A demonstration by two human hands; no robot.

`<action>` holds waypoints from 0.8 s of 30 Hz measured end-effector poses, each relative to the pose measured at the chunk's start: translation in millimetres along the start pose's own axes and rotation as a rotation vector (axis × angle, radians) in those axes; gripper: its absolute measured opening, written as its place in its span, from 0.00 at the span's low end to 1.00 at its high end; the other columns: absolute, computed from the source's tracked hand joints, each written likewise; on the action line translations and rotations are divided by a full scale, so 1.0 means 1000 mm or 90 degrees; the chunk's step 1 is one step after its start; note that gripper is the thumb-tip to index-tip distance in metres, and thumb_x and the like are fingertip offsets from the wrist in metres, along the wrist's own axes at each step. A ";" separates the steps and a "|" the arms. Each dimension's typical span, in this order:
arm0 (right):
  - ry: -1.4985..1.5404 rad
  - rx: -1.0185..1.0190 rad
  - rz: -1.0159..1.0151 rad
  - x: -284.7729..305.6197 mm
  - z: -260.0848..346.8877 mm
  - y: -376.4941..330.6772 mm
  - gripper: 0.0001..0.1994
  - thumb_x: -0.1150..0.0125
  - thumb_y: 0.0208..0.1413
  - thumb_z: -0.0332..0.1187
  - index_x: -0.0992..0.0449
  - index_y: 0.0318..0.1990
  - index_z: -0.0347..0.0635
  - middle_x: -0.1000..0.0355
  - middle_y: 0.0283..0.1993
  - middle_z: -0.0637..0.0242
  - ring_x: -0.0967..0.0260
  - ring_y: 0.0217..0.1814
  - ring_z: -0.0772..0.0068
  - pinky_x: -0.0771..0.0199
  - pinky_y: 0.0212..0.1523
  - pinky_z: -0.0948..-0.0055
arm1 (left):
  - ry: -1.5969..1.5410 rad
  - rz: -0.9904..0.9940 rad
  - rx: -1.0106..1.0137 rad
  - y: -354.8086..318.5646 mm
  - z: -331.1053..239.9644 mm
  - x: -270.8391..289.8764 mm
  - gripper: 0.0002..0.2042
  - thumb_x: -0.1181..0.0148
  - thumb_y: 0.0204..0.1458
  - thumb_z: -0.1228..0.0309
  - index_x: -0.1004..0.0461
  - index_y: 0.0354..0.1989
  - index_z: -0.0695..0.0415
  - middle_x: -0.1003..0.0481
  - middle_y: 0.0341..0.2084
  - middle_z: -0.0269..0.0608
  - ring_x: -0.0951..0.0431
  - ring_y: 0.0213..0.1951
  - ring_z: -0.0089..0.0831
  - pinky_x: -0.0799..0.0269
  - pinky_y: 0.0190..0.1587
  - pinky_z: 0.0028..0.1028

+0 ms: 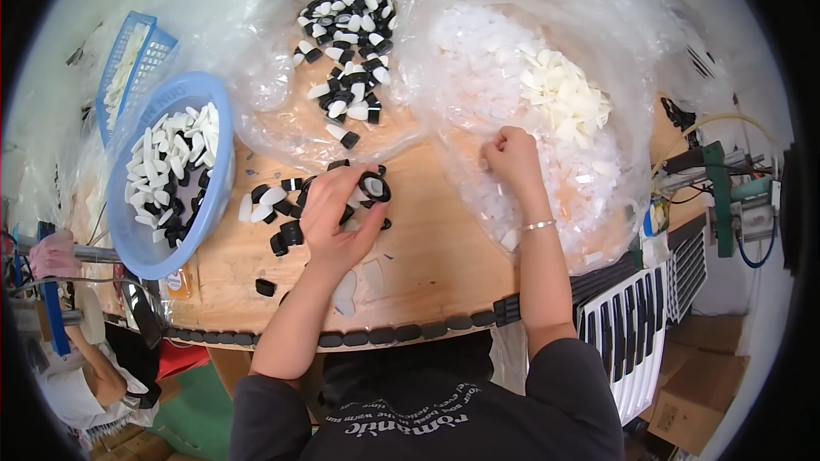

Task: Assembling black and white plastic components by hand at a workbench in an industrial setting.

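My left hand point(337, 213) is closed round a black oval piece point(374, 187) with a pale inside, held above the wooden table. Under and beside that hand lie loose black caps point(291, 232) and white oval pieces point(273, 196). My right hand point(515, 160), with a bracelet at the wrist, has its fingers curled together over the edge of a transparent plastic sheet. Whatever it pinches, if anything, is hidden. On the sheet beside it spread thin translucent white pieces point(478, 60) and a heap of cream-coloured flat pieces point(564, 96).
A blue basin point(224, 196) of white and black pieces stands at the left, a blue basket point(162, 38) behind it. More black-and-white pieces point(346, 26) lie at the back on plastic. Dark padding point(376, 335) lines the table's front edge. At right are a white slatted rack point(628, 333) and a green-framed machine point(722, 196); another person's arm point(98, 358) shows lower left.
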State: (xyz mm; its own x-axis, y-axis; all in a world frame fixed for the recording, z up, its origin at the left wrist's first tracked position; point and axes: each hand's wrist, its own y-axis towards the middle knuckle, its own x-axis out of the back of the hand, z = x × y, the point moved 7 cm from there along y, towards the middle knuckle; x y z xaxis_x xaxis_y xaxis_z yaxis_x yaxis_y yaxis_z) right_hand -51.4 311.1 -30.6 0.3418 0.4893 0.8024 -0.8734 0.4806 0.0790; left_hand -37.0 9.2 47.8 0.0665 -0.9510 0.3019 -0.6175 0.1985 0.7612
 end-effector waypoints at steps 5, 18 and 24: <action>0.094 -0.002 -0.032 0.015 0.004 0.003 0.06 0.41 0.40 0.28 0.25 0.21 0.33 0.29 0.16 0.57 0.28 0.19 0.65 0.29 0.25 0.70 | 0.027 0.015 0.029 -0.001 0.005 -0.001 0.20 0.32 0.34 0.81 0.25 0.42 0.65 0.22 0.35 0.46 0.23 0.38 0.40 0.29 0.41 0.31; 0.402 0.303 0.125 0.018 0.131 -0.091 0.03 0.41 0.46 0.17 0.27 0.27 0.33 0.27 0.32 0.64 0.31 0.31 0.82 0.31 0.32 0.83 | 0.092 0.050 -0.075 -0.006 0.004 -0.014 0.23 0.32 0.33 0.81 0.26 0.43 0.65 0.24 0.34 0.46 0.25 0.37 0.43 0.28 0.38 0.33; 0.386 0.330 0.108 0.027 0.137 -0.095 0.04 0.39 0.44 0.17 0.28 0.25 0.33 0.27 0.30 0.63 0.31 0.26 0.78 0.31 0.30 0.82 | 0.112 0.070 -0.089 -0.007 0.002 -0.016 0.24 0.32 0.32 0.82 0.27 0.44 0.66 0.23 0.34 0.46 0.25 0.37 0.44 0.29 0.38 0.34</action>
State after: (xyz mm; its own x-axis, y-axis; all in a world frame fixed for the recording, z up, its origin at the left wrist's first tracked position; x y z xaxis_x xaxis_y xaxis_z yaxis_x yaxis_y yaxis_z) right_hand -7.1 178.8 64.8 0.1897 0.9055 0.3795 -0.9289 0.0403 0.3682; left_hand -35.2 22.1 36.7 0.1472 -0.8683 0.4737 -0.5148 0.3417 0.7862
